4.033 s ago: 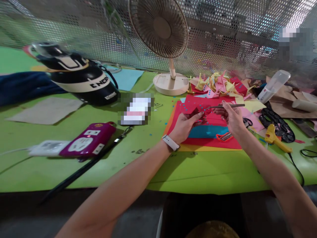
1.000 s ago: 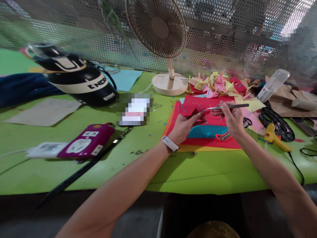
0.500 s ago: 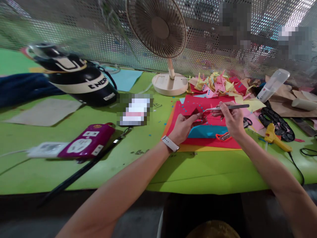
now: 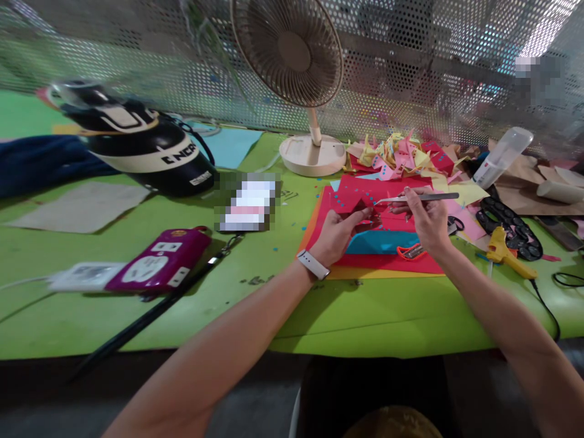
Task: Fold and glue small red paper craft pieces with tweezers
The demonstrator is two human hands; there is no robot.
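Head view: left fingers point(image 4: 364, 214) pinch dotted red paper point(image 4: 347, 199), right fingers point(image 4: 412, 198) grip metal tweezers point(image 4: 438, 196)

Perforated screen point(image 4: 387, 85) behind green-topped table point(image 4: 387, 316); dark floor point(image 4: 260, 398) below; bright light point(image 4: 545, 30) upper right.

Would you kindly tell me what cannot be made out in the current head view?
All in the head view:
Tweezers: the tips are too small to tell whether they grip anything.
Dotted red paper: partly hidden by the left hand.
Phone: its screen is pixelated.
Fan: cut off by the top edge.
Beyond the perforated panel: obscured by it.
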